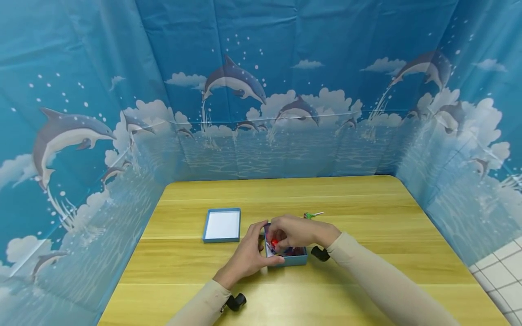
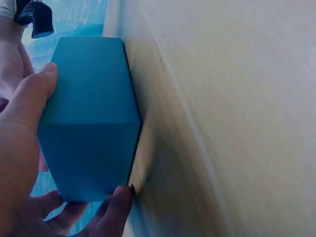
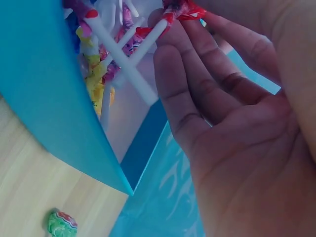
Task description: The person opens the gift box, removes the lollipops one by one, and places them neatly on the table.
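An open blue box (image 1: 294,261) stands on the table with several wrapped lollipops (image 3: 111,59) inside. My left hand (image 1: 248,254) grips it, the thumb at the near left corner and the fingers reaching along to its far end. In the left wrist view the box's plain blue outer sides (image 2: 91,81) lie between thumb and fingertips. Reaching in over the rim, my right hand (image 1: 292,230) pinches a red-wrapped lollipop (image 1: 275,243). Its red wrapper (image 3: 187,10) and white stick show at the fingertips in the right wrist view.
A shallow blue lid (image 1: 222,225) with a white inside lies left of the box. Beyond the box lies a green-wrapped lollipop (image 1: 308,216), its stick pointing right. A dolphin-print curtain (image 1: 261,149) encloses the back and sides of the wooden table (image 1: 346,194).
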The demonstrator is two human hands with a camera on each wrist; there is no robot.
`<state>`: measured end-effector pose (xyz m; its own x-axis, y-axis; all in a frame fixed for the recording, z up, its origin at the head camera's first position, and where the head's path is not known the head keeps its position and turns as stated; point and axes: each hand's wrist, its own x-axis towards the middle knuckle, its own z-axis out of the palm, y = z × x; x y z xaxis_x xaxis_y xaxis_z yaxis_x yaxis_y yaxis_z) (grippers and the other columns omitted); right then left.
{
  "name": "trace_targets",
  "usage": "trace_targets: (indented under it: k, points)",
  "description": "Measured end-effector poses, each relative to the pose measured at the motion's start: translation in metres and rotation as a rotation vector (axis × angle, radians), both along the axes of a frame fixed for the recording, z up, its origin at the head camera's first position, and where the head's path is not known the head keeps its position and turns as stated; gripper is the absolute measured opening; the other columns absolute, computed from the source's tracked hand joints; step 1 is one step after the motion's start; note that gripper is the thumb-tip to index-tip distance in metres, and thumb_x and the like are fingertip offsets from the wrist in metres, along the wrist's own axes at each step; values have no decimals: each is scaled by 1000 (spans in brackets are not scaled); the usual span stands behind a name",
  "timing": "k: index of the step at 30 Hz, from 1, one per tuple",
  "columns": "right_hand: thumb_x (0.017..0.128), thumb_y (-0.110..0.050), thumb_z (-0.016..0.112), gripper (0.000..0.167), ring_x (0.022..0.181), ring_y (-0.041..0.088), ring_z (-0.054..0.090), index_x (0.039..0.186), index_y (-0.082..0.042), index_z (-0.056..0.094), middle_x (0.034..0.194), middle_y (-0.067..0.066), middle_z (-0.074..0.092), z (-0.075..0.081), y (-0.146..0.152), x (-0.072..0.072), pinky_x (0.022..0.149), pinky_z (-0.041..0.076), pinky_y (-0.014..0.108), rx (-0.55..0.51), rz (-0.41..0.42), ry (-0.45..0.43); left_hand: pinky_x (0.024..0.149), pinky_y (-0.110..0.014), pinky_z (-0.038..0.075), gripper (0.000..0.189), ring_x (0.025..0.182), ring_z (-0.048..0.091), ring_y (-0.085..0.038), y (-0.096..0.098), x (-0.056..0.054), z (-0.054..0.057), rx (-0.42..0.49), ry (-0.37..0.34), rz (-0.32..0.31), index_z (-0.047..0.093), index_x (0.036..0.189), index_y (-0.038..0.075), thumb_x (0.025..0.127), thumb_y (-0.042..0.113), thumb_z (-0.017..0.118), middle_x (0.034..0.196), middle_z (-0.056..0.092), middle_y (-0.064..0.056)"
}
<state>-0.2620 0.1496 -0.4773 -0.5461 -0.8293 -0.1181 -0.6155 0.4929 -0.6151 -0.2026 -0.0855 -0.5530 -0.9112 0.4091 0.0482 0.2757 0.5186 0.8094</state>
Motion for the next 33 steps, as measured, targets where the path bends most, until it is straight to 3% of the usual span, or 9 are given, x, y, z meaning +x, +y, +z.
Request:
trace_targets:
  k: [15,27,33]
  points:
    - [109,-13,85,24,106,2,76,133,-9,84,123,0,77,13,14,8,96,68,24,-58,-47,61,107,-43,66,117,128,65,-23,1,1,2,-11,11,0,32,182,10,96,54,97,184,40,-18]
    - [110,-10,82,21,100,8,79,131,-9,83,123,4,81,18,29,8,89,68,26,-123,-87,70,108,-42,67,119,129,66,-22,2,0,1,-16,8,3,32,183,9,95,55,98,183,41,-18]
    - [110,-13,84,21,96,5,76,131,-12,84,119,-2,82,17,35,7,86,67,27,-130,-90,112,110,-42,66,120,133,66,-23,3,0,1,-14,0,5,32,183,11,94,57,98,183,41,-17]
